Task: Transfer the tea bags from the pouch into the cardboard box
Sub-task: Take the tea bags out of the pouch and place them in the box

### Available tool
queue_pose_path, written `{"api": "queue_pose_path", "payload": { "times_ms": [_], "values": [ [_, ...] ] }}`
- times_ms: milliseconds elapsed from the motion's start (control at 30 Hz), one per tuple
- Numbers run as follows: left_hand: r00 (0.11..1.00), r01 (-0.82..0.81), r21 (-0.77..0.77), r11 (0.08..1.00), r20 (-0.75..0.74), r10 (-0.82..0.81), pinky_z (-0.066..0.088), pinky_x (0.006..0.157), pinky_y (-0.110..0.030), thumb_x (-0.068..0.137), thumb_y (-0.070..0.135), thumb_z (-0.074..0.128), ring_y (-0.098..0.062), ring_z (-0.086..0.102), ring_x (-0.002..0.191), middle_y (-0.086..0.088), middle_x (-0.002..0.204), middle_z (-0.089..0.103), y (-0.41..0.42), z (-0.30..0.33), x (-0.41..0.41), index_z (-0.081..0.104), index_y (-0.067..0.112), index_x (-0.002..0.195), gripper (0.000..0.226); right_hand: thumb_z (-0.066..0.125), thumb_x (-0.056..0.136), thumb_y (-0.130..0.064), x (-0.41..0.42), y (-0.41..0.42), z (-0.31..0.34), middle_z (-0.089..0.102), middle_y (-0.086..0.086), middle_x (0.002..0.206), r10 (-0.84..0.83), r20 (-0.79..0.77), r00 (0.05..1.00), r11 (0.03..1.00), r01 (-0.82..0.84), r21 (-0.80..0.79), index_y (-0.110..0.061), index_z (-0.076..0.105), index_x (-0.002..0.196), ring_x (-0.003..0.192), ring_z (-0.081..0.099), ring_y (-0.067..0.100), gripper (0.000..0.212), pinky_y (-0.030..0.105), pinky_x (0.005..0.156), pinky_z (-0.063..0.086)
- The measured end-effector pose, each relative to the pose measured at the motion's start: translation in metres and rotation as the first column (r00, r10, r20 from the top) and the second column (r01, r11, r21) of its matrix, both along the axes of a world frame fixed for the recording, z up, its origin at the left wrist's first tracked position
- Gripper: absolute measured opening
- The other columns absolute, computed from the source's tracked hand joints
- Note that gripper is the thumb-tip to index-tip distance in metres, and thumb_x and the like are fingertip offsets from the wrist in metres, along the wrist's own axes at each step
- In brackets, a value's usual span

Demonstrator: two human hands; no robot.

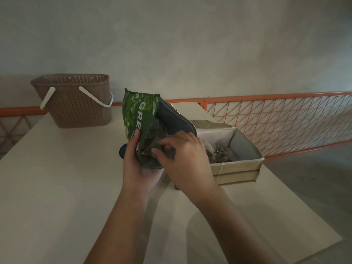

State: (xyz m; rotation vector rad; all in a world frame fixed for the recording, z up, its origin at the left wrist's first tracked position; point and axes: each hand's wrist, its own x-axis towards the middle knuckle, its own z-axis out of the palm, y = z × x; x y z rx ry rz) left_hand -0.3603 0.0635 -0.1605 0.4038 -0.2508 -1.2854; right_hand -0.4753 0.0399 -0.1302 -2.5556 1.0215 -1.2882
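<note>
A person's left hand [136, 164] grips a dark green foil pouch [142, 115] printed with pale leaves and white lettering, its thumb curled over the front panel and its palm cupped beneath, holding the pouch tilted above a pale beige table [57, 178]. The pouch's mouth gapes toward the right hand [182, 155], whose curled fingertips reach inside the opening and pinch at a dark, crumpled tea bag [152, 147] there; exactly how much it holds is hard to tell in the dim light. Just beyond and to the right of the right hand sits an open rectangular tan cardboard box [240, 166], touching the table, with several greyish tea bags [219, 151] and their strings heaped inside. Well beyond the left hand stands a brown perforated plastic basket [76, 103] with white handles. Behind the box runs an orange wire-mesh railing [276, 119].
</note>
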Motion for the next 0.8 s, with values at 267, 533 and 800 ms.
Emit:
{"api": "queue_pose_path", "payload": {
  "times_ms": [267,533,800],
  "values": [
    [0.996,-0.045,0.025,0.999,0.082,0.043,0.047,0.111,-0.039,0.089,0.047,0.056,-0.027,0.059,0.133,-0.012,0.142,0.063,0.002,-0.003,-0.001,0.063,0.013,0.138,0.06,0.049,0.091,-0.058,0.023,0.008,-0.006,0.065,0.001,0.109,-0.08,-0.243,0.967,0.989,0.108,0.102,-0.028,0.068,0.104,0.108,0.046,0.025,0.038,0.039,0.093,0.024],
    [0.993,-0.073,0.01,0.997,0.09,0.072,0.047,0.11,-0.038,0.093,0.043,0.055,-0.027,0.058,0.133,-0.011,0.143,0.062,-0.001,-0.007,0.001,0.065,0.01,0.135,0.055,0.064,0.087,-0.034,0.001,0.007,-0.01,0.067,-0.009,0.087,0.122,-0.082,0.989,0.967,-0.1,0.236,-0.026,0.059,0.091,0.095,0.056,0.016,0.01,0.032,0.091,0.032],
    [0.992,-0.028,-0.062,0.998,0.118,0.035,0.033,0.121,-0.043,0.078,0.042,0.078,-0.028,0.039,0.149,-0.01,0.16,0.044,-0.003,-0.006,0.0,0.049,0.016,0.152,0.083,0.062,0.091,-0.003,-0.027,-0.002,0.001,0.066,-0.004,0.098,0.206,0.329,0.922,0.89,-0.316,0.329,-0.02,0.063,0.108,0.087,0.063,0.002,0.024,0.013,0.07,0.049]
  ]
}}
